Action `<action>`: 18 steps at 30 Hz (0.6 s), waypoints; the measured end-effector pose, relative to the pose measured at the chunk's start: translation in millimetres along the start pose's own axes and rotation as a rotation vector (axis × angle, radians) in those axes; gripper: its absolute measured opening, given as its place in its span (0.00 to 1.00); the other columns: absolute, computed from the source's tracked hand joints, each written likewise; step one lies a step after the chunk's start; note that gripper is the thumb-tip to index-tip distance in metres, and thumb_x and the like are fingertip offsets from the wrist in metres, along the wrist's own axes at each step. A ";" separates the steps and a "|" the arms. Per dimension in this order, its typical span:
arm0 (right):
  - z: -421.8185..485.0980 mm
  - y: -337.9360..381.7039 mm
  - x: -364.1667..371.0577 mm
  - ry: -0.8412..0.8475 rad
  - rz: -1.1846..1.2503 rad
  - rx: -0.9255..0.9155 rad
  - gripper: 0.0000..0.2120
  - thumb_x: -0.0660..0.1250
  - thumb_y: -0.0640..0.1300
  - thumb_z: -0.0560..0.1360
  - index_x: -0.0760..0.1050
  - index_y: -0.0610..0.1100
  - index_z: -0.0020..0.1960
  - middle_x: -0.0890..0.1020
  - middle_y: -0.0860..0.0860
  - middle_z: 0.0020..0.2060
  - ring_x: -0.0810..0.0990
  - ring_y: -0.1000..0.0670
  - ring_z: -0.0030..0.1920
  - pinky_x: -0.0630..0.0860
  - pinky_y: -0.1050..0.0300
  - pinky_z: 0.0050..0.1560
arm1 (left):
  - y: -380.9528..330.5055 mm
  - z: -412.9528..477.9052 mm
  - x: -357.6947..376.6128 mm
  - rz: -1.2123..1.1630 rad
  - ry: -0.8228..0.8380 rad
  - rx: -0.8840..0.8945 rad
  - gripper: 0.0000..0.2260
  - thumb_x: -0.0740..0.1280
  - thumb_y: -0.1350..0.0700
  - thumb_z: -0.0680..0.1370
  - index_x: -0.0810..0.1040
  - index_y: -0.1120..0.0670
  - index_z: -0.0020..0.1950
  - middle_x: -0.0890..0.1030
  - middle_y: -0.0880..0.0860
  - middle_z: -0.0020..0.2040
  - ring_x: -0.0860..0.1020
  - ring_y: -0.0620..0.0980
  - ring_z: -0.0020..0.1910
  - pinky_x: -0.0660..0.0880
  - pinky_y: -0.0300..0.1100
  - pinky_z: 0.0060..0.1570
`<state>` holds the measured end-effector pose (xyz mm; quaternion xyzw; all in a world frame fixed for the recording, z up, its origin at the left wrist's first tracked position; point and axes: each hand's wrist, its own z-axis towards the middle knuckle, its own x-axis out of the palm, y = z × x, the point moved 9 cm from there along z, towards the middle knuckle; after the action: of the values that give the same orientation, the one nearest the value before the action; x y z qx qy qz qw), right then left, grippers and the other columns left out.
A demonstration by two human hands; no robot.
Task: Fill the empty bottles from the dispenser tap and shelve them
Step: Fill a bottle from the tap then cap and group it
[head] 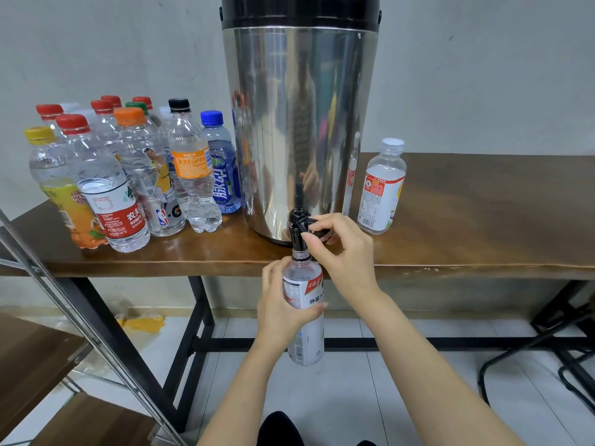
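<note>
Grey-white wall [483, 75] and pale floor tiles [370, 397] frame a plain work corner. Against the wall stands a brown wooden table [483, 220] on black metal legs, its top glossy and a little scuffed along the front edge. A tall steel dispenser [299, 123] with a black lid band sits right at that edge, I'd say so that its spout overhangs and a bottle can be brought up from below. At the lower left are the brown boards of a metal-framed shelf [38, 358], near enough to reach, presumably where the filled ones go.

Left of the dispenser is a crowd of capped bottles [128, 172], close together and upright. One white-capped bottle [383, 188] stands alone on the other side; whether it is full, I cannot tell.

Below the table edge hangs the bottle being filled [304, 304], uncapped, its neck directly under the spout. The left hand [277, 304] wraps round its labelled middle, holding it upright so the mouth stays lined up. The right hand [341, 249] pinches the lever of the black tap [297, 226], thumb and fingers closed on it. No stream shows from here, and the level inside is hard to read.

A crumpled yellow wrapper [141, 323] lies on the floor under the table.
</note>
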<state>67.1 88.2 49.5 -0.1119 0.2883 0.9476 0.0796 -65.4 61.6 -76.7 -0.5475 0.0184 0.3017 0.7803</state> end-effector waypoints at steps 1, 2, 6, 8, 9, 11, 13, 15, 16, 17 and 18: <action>0.0 -0.1 -0.2 -0.005 -0.001 -0.002 0.10 0.69 0.48 0.75 0.80 0.40 0.48 0.83 0.52 0.48 0.81 0.52 0.49 0.78 0.58 0.48 | 0.2 0.1 -0.1 -0.001 0.000 0.001 0.39 0.79 0.43 0.59 0.60 0.30 0.63 0.66 0.40 0.64 0.69 0.30 0.60 0.71 0.31 0.51; 0.0 -0.3 -0.2 -0.010 -0.002 -0.004 0.10 0.69 0.48 0.75 0.80 0.40 0.48 0.83 0.52 0.48 0.81 0.52 0.49 0.79 0.57 0.47 | 0.4 0.1 -0.3 -0.003 -0.001 0.003 0.39 0.79 0.42 0.59 0.60 0.30 0.63 0.66 0.41 0.64 0.70 0.30 0.60 0.72 0.32 0.52; -0.5 -1.0 0.5 -0.022 -0.002 -0.015 0.10 0.69 0.48 0.75 0.80 0.40 0.48 0.83 0.51 0.48 0.81 0.51 0.48 0.80 0.55 0.46 | 0.2 0.5 -0.2 -0.003 0.002 0.010 0.39 0.78 0.41 0.58 0.60 0.29 0.62 0.66 0.41 0.64 0.70 0.31 0.60 0.72 0.31 0.52; -0.5 -1.5 -0.3 -0.028 -0.002 -0.021 0.11 0.69 0.48 0.75 0.80 0.40 0.47 0.83 0.50 0.48 0.81 0.51 0.49 0.80 0.54 0.46 | 0.9 0.8 0.4 0.001 0.007 0.011 0.39 0.79 0.43 0.59 0.60 0.30 0.62 0.66 0.41 0.64 0.69 0.31 0.60 0.71 0.29 0.51; -0.2 -1.4 -0.8 -0.029 0.003 -0.023 0.11 0.69 0.48 0.75 0.80 0.40 0.47 0.83 0.50 0.48 0.81 0.51 0.48 0.79 0.55 0.46 | 1.3 1.0 0.5 0.006 0.008 0.013 0.39 0.79 0.43 0.59 0.60 0.29 0.62 0.66 0.41 0.64 0.69 0.31 0.61 0.70 0.28 0.50; 0.3 -0.4 -1.2 -0.023 -0.001 -0.028 0.11 0.69 0.48 0.74 0.80 0.40 0.47 0.83 0.52 0.48 0.81 0.50 0.48 0.79 0.57 0.47 | 1.8 1.2 0.4 0.012 0.010 0.016 0.40 0.79 0.43 0.59 0.59 0.27 0.62 0.66 0.41 0.63 0.69 0.31 0.61 0.71 0.29 0.50; 1.6 -0.6 -0.9 0.003 -0.012 -0.026 0.11 0.69 0.49 0.75 0.80 0.41 0.47 0.82 0.55 0.48 0.80 0.52 0.50 0.77 0.59 0.48 | 2.4 1.4 -0.1 0.016 0.012 0.017 0.40 0.79 0.43 0.59 0.59 0.26 0.61 0.66 0.41 0.63 0.69 0.30 0.60 0.71 0.29 0.50; 3.6 -5.1 -1.3 0.048 -0.019 -0.003 0.10 0.68 0.50 0.75 0.80 0.43 0.48 0.81 0.58 0.49 0.78 0.54 0.51 0.75 0.60 0.49 | 2.6 1.6 -0.3 0.018 0.018 0.021 0.40 0.81 0.45 0.60 0.60 0.28 0.62 0.66 0.41 0.64 0.68 0.29 0.60 0.70 0.28 0.50; 4.9 -7.8 -1.8 0.073 -0.018 0.011 0.10 0.67 0.50 0.76 0.80 0.44 0.48 0.81 0.58 0.50 0.78 0.55 0.51 0.75 0.60 0.49 | 2.6 1.5 -0.3 0.014 0.023 0.023 0.40 0.82 0.47 0.60 0.60 0.29 0.62 0.66 0.41 0.64 0.68 0.29 0.60 0.70 0.28 0.50; 5.9 -9.5 -2.5 0.094 -0.018 0.019 0.10 0.66 0.50 0.76 0.80 0.44 0.49 0.81 0.59 0.51 0.77 0.55 0.51 0.75 0.59 0.49 | 2.7 1.4 -0.4 0.010 0.025 0.025 0.40 0.83 0.49 0.61 0.61 0.30 0.62 0.66 0.42 0.63 0.68 0.29 0.60 0.70 0.27 0.50; 6.8 -9.5 -3.2 0.107 -0.027 0.015 0.10 0.66 0.51 0.77 0.80 0.44 0.49 0.80 0.60 0.51 0.77 0.55 0.52 0.75 0.59 0.50 | 2.4 1.3 -1.0 0.008 0.022 0.028 0.40 0.83 0.50 0.61 0.62 0.31 0.62 0.66 0.42 0.63 0.68 0.29 0.60 0.69 0.27 0.50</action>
<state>71.1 99.5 50.7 -0.1657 0.2979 0.9369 0.0777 -67.7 62.8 -77.8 -0.5398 0.0336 0.2985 0.7864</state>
